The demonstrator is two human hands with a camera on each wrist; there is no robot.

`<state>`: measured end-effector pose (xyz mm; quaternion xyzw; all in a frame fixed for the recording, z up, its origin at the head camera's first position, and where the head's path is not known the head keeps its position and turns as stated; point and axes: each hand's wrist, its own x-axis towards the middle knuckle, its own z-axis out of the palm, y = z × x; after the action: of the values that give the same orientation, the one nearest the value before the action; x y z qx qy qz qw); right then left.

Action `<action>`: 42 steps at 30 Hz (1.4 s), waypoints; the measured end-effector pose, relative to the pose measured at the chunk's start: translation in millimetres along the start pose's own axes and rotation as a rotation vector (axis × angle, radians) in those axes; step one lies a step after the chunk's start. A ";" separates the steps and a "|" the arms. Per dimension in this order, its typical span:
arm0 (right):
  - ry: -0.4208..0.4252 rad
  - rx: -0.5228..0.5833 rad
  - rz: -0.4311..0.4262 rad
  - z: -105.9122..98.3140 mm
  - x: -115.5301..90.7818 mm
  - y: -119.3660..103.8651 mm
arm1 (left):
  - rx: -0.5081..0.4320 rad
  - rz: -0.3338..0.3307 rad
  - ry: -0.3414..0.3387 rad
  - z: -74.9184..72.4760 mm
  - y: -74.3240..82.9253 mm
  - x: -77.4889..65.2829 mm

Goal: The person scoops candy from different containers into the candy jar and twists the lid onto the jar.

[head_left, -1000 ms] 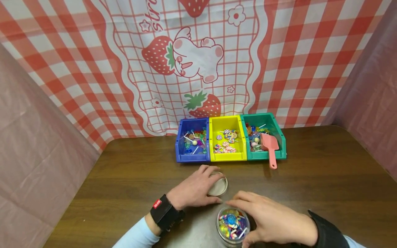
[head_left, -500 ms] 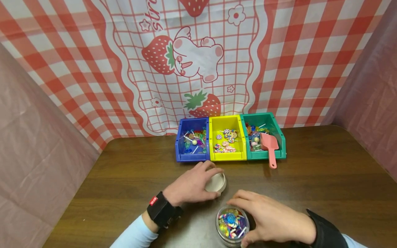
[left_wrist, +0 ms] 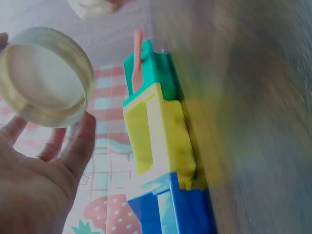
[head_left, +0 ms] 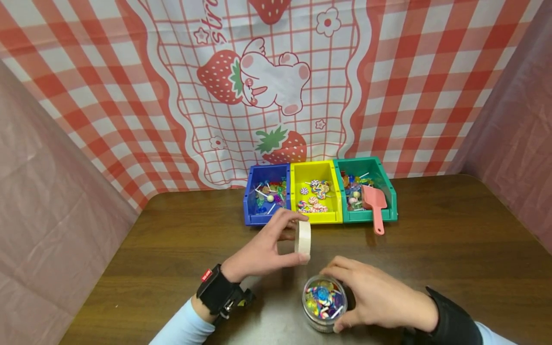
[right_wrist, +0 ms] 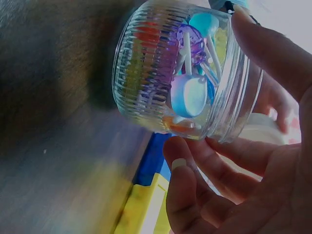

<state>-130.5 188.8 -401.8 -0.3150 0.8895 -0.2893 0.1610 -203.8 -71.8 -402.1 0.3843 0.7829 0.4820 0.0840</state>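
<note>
My left hand (head_left: 263,249) holds a round cream-coloured jar lid (head_left: 304,238) by its edge, thumb below and fingers above. Tipped up on its side, the lid is in front of the bins in the head view. The left wrist view shows the hollow inside of the lid (left_wrist: 46,78). My right hand (head_left: 379,297) grips a clear ribbed glass jar (head_left: 318,327) from the right, thumb and fingers around its upper part. The uncovered jar is filled with colourful candy-like pieces and small lollipops, seen through the glass wall (right_wrist: 129,63) in the right wrist view.
Behind the hands, a blue bin (head_left: 268,220), a yellow bin (head_left: 316,218) and a green bin (head_left: 390,196) stand in a row, holding colourful sweets. A pink scoop (head_left: 376,203) leans over the green bin's front. A checked strawberry cloth (head_left: 409,96) hangs behind the wooden table (head_left: 172,258).
My left hand has picked the lid up from where it lay on the table and turned it on edge. The right hand and jar have shifted slightly, mostly staying in place.
</note>
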 end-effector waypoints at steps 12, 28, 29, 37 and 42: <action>0.105 -0.013 -0.044 3.9 1.8 4.3 | -0.288 0.126 -0.113 3.4 -1.5 -1.7; 0.130 0.051 -0.041 4.2 2.8 8.7 | -0.087 0.295 -0.292 8.0 -1.1 -0.4; 0.128 0.057 -0.041 4.1 3.1 8.8 | -0.077 0.309 -0.301 8.5 -0.9 -0.5; 0.167 0.054 -0.111 6.0 1.3 11.7 | 0.087 0.393 -0.324 15.2 5.5 -1.4; 0.163 0.053 -0.116 6.1 1.4 14.2 | 0.227 0.373 -0.312 19.0 9.9 -2.4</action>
<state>-135.3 194.3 -415.5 -0.3372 0.8718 -0.3463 0.0793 -187.4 -58.0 -404.5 0.5985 0.7251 0.3333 0.0701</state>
